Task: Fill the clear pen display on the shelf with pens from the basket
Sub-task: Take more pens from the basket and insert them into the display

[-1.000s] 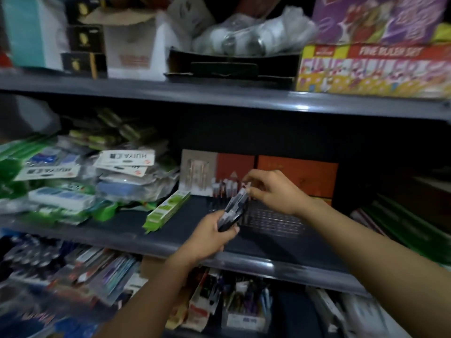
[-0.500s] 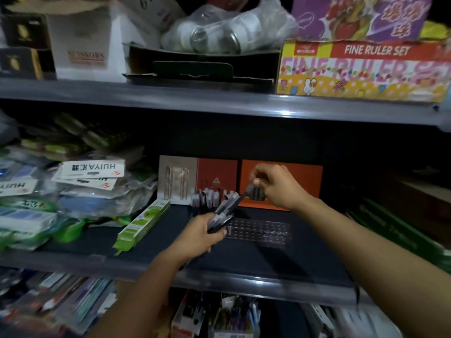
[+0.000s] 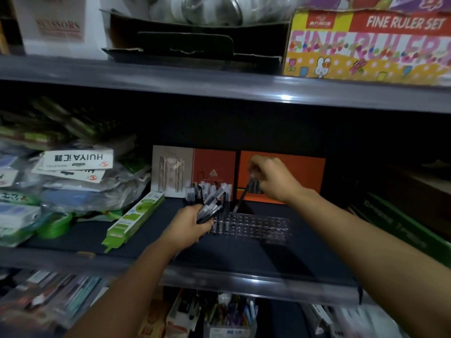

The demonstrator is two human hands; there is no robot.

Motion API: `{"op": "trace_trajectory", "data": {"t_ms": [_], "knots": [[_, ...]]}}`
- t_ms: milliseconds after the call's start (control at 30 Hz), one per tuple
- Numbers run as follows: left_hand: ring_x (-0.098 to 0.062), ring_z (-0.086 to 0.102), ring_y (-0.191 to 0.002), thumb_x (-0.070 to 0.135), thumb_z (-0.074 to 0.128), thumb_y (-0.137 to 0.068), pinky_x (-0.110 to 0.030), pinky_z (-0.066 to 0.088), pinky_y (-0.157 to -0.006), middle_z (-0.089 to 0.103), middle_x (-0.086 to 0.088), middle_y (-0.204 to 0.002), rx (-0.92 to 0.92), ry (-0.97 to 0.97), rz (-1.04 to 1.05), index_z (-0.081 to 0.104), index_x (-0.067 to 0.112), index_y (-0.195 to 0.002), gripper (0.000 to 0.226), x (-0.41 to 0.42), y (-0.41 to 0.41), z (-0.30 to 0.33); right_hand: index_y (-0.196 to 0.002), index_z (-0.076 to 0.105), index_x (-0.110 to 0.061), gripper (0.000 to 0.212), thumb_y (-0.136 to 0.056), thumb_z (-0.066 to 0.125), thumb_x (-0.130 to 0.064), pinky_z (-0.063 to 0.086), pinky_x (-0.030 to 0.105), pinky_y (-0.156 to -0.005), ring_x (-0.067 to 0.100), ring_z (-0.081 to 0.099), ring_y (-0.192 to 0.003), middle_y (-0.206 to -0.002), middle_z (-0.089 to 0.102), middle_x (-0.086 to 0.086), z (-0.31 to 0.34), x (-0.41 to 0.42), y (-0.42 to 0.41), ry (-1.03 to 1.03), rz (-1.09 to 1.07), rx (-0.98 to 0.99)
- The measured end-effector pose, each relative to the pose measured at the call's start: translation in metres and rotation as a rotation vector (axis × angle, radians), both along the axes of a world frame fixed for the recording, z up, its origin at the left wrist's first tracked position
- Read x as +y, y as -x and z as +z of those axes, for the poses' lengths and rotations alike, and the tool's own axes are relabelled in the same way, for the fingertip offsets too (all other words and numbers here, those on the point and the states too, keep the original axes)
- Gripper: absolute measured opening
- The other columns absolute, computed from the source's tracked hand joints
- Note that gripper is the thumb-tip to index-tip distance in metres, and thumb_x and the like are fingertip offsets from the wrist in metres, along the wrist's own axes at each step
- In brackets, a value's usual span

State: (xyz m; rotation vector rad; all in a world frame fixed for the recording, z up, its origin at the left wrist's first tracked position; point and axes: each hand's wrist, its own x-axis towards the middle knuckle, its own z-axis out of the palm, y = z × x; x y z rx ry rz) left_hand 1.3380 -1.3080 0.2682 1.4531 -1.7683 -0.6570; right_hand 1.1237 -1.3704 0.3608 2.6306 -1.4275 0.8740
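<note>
Left hand [image 3: 188, 225] gripping a bundle of pens [image 3: 211, 206], right hand [image 3: 273, 179] pinching one pen [image 3: 242, 197] (tip down) over the clear pen display [image 3: 253, 226]

A single wide-angle view is taken from head height, aimed forward and slightly down into the middle shelf [image 3: 244, 252] at close range. Both forearms are seen reaching in from the bottom edge. The upper shelf [image 3: 219, 86] is caught near the top, and a lower tier is glimpsed below. Lines are bowed toward the edges.
</note>
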Motion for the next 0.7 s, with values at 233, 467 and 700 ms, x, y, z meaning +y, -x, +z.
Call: {"op": "trace_trajectory", "data": {"t_ms": [233, 467, 700], "knots": [[-0.010, 0.054, -0.053, 0.021, 0.060, -0.091, -0.020, 0.043, -0.046, 0.059, 0.001, -0.067, -0.003, 0.005, 0.014, 0.058, 0.019, -0.099, 0.009, -0.010, -0.004, -0.006, -0.097, 0.059, -0.006, 0.020, -0.085, 0.052, 0.009, 0.048, 0.035, -0.072, 0.022, 0.058, -0.087, -0.099, 0.063, 0.009, -0.013, -0.012, -0.025, 0.038, 0.038, 0.135], [-0.012, 0.054, -0.056, 0.021, 0.059, -0.091, -0.021, 0.044, -0.048, 0.060, -0.003, -0.071, 0.044, -0.017, 0.021, 0.060, 0.016, -0.100, 0.010, -0.013, -0.006, -0.010, -0.096, 0.059, -0.003, 0.025, -0.080, 0.049, 0.013, 0.044, 0.033, -0.067, 0.025, 0.057, -0.087, -0.098, 0.061, 0.011, -0.006, -0.016, -0.035, 0.068, 0.037, 0.244], [-0.014, 0.057, -0.058, 0.021, 0.061, -0.089, -0.023, 0.046, -0.048, 0.065, -0.009, -0.079, 0.069, -0.028, 0.030, 0.062, 0.015, -0.098, 0.010, -0.017, -0.005, -0.015, -0.093, 0.060, -0.004, 0.026, -0.078, 0.050, 0.014, 0.040, 0.031, -0.063, 0.023, 0.058, -0.084, -0.092, 0.062, 0.008, -0.006, -0.022, -0.034, 0.034, 0.039, 0.270]]}}
